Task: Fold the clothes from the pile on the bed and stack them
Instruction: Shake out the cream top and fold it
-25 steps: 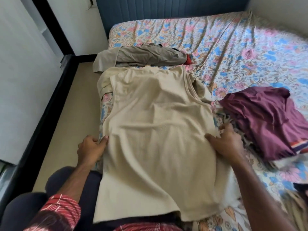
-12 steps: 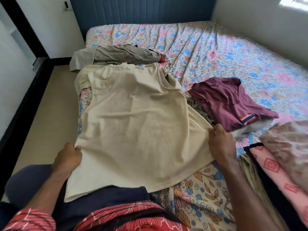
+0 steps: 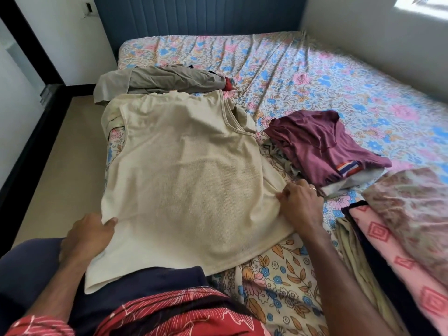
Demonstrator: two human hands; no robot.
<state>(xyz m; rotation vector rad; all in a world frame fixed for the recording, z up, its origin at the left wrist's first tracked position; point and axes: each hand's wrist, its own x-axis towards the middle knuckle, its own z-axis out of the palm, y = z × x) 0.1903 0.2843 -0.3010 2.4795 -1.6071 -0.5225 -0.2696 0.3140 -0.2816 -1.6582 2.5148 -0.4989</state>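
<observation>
A beige sleeveless top point(image 3: 186, 170) lies spread flat on the floral bed point(image 3: 315, 76), its hem hanging over my lap. My left hand point(image 3: 87, 236) grips its left side edge near the hem, thumb on top of the cloth. My right hand point(image 3: 300, 202) pinches the right side edge with curled fingers. A folded maroon garment point(image 3: 320, 141) sits on a small stack just right of the top. Beyond the top's neckline lies a crumpled grey-brown garment point(image 3: 160, 80).
A pile of clothes with a pink patterned piece point(image 3: 397, 241) and a brownish floral one point(image 3: 412, 204) lies at the right. The floor point(image 3: 63, 170) and a dark frame point(image 3: 26, 151) run along the bed's left side. White walls and a blue headboard point(image 3: 198, 15) close the far end.
The view has swung right, bringing the pile at the right into sight. Both hands have slid down the top's side edges toward the hem, and the top lies flatter.
</observation>
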